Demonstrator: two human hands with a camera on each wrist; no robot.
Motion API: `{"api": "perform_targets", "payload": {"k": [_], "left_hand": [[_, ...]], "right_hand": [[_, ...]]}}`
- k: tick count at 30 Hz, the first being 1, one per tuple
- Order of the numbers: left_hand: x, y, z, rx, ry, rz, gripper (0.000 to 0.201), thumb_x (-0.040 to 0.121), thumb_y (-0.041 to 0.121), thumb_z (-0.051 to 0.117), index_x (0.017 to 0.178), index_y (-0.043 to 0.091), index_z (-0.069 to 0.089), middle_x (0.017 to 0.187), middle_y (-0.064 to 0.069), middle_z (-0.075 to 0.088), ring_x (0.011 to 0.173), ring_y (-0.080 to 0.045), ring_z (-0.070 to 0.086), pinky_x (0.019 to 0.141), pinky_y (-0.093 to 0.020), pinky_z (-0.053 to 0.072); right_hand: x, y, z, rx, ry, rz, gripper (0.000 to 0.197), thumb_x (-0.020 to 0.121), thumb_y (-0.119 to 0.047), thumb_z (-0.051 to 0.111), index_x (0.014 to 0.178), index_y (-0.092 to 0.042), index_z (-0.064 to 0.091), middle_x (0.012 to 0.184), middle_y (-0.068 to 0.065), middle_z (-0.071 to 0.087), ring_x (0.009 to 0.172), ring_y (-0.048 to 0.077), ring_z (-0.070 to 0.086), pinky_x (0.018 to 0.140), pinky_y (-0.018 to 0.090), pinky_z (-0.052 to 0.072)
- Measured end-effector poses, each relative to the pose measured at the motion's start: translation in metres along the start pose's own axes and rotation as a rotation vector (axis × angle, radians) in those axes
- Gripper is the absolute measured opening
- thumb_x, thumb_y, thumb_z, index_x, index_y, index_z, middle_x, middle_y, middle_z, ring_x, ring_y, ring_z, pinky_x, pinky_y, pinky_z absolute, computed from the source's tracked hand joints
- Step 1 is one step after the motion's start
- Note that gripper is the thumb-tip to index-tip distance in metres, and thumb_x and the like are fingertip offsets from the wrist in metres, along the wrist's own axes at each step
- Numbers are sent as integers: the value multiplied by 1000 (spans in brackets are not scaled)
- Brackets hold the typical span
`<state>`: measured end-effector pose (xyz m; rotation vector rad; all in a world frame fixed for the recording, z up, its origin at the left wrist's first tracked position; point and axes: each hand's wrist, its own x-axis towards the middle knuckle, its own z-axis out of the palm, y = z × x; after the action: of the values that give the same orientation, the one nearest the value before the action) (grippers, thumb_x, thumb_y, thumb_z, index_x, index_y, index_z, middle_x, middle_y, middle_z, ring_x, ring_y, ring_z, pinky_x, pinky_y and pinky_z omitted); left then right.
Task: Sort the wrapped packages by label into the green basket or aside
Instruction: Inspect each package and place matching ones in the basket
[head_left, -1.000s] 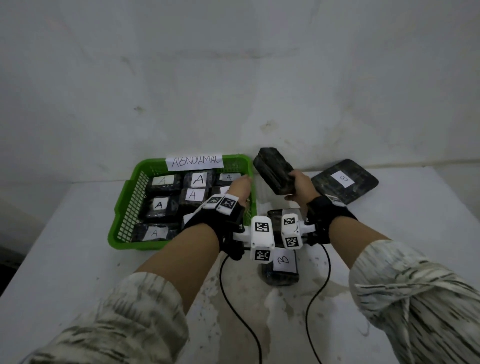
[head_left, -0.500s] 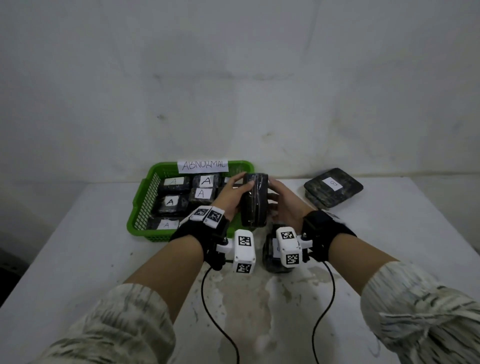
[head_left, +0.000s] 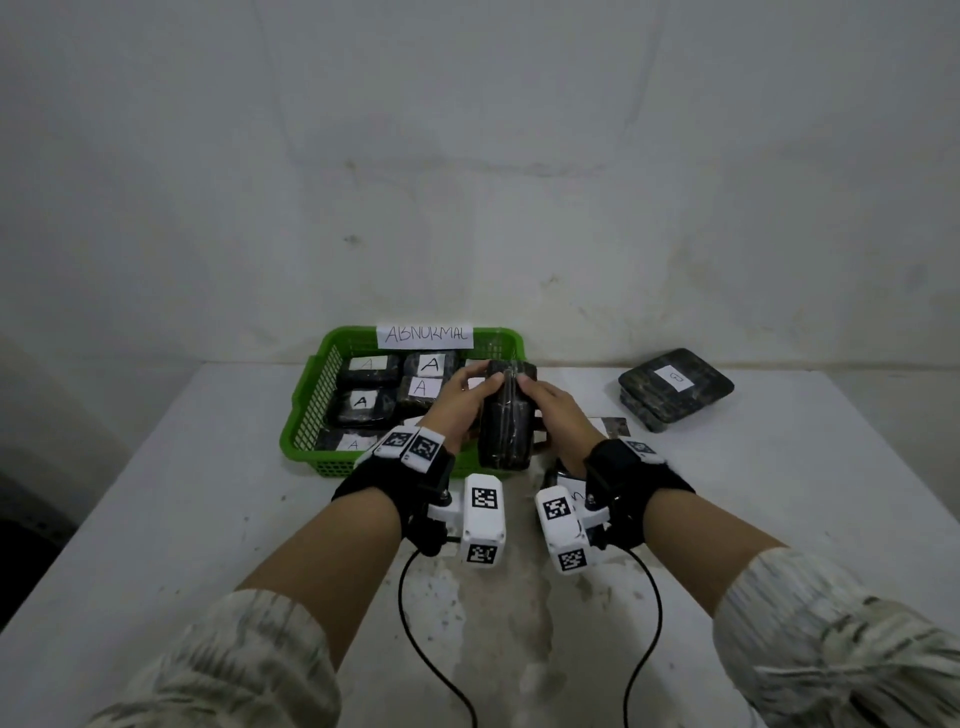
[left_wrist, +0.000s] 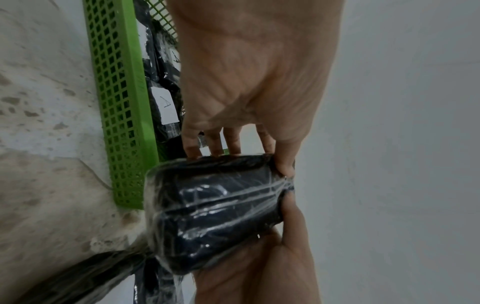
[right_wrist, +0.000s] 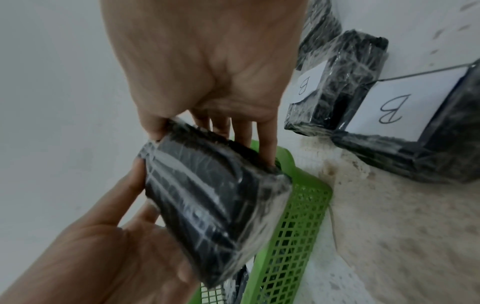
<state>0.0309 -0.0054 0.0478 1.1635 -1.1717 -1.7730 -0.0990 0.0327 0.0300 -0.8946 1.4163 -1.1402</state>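
A black plastic-wrapped package (head_left: 506, 423) stands on end in the air just off the near right corner of the green basket (head_left: 311, 415). No label shows on it in any view. My left hand (head_left: 467, 400) grips its left side, thumb on the top edge. My right hand (head_left: 550, 408) grips its right side. In the left wrist view the package (left_wrist: 215, 214) sits between my left hand (left_wrist: 233, 142) above and the right palm below. In the right wrist view my right hand (right_wrist: 207, 127) pinches the package (right_wrist: 213, 205) over the basket rim (right_wrist: 306, 185).
The basket carries an "ABNORMAL" sign (head_left: 425, 335) and holds several packages marked A (head_left: 430, 365). A stack marked B (head_left: 675, 387) lies at the back right. More B packages (right_wrist: 335, 86) lie on the table (head_left: 182, 519) under my right wrist. Two cables trail toward me.
One second ago my right hand alone held the package tilted beside the basket. The left hand left the basket and took its other side. It now stands on end between both hands.
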Motion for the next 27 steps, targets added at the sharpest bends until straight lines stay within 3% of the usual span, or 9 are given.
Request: {"api": "perform_targets", "payload": {"k": [2, 6, 8, 10, 13, 16, 19, 22, 27], "left_hand": [[-2, 0, -3, -10, -16, -10, 37, 92, 21, 57, 129, 19, 51, 118, -10, 63, 89, -17, 62, 73, -31, 52], [-5, -5, -2, -13, -33, -30, 41, 91, 15, 58, 130, 24, 49, 97, -2, 64, 84, -14, 61, 65, -26, 52], [-4, -7, -1, -9, -6, -1, 44, 92, 7, 55, 134, 18, 46, 95, -2, 63, 78, -12, 61, 58, -21, 54], [-4, -7, -1, -21, 17, 12, 46, 92, 6, 54, 137, 14, 44, 109, -10, 63, 78, -13, 61, 57, -19, 55], [-5, -8, -5, -66, 16, 6, 49, 91, 12, 58, 138, 18, 45, 126, -13, 59, 85, -15, 63, 60, -24, 55], [-7, -9, -6, -73, -25, -10, 49, 90, 11, 59, 137, 20, 46, 111, -9, 64, 86, -16, 64, 61, -26, 56], [-7, -9, -5, -97, 26, 43, 53, 89, 2, 57, 139, 13, 43, 104, -9, 65, 90, -19, 63, 82, -34, 55], [-7, -7, -5, -143, 78, 83, 52, 89, 0, 56, 139, 10, 41, 120, -17, 60, 105, -27, 60, 94, -41, 48], [-11, -7, -12, -113, -16, 33, 55, 88, 2, 59, 139, 18, 42, 106, -5, 65, 92, -19, 64, 76, -35, 56]], "right_hand": [[-2, 1, 0, -7, -12, -10, 39, 95, -39, 54, 122, -12, 57, 115, 8, 66, 103, 25, 63, 71, 38, 55], [-1, 3, 1, -57, 75, -70, 36, 96, -28, 54, 122, -3, 56, 118, 19, 65, 101, 28, 64, 87, 46, 54], [-3, 3, 1, -40, 36, -42, 37, 97, -30, 53, 124, -4, 55, 116, 16, 65, 98, 25, 64, 78, 42, 57], [-5, 3, 0, -8, -31, -4, 36, 97, -33, 52, 125, -9, 55, 116, 12, 66, 101, 25, 64, 69, 34, 56], [-6, 4, -3, 20, -61, -31, 33, 96, -24, 55, 127, -11, 56, 116, 11, 66, 97, 19, 65, 72, 27, 53], [-7, 2, -1, 43, -21, -57, 34, 95, -18, 55, 128, -8, 55, 115, 12, 65, 89, 14, 65, 68, 24, 53], [-9, 1, 3, 100, -36, -32, 35, 96, -24, 54, 129, -12, 54, 116, 9, 65, 96, 15, 64, 75, 29, 55], [-11, 1, 5, 103, -132, 25, 33, 96, -30, 55, 127, -20, 55, 111, 4, 67, 103, 18, 63, 93, 40, 51], [-9, 4, 1, 112, -109, 5, 35, 93, -15, 58, 128, -9, 56, 116, 13, 67, 104, 27, 64, 95, 44, 50]]}}
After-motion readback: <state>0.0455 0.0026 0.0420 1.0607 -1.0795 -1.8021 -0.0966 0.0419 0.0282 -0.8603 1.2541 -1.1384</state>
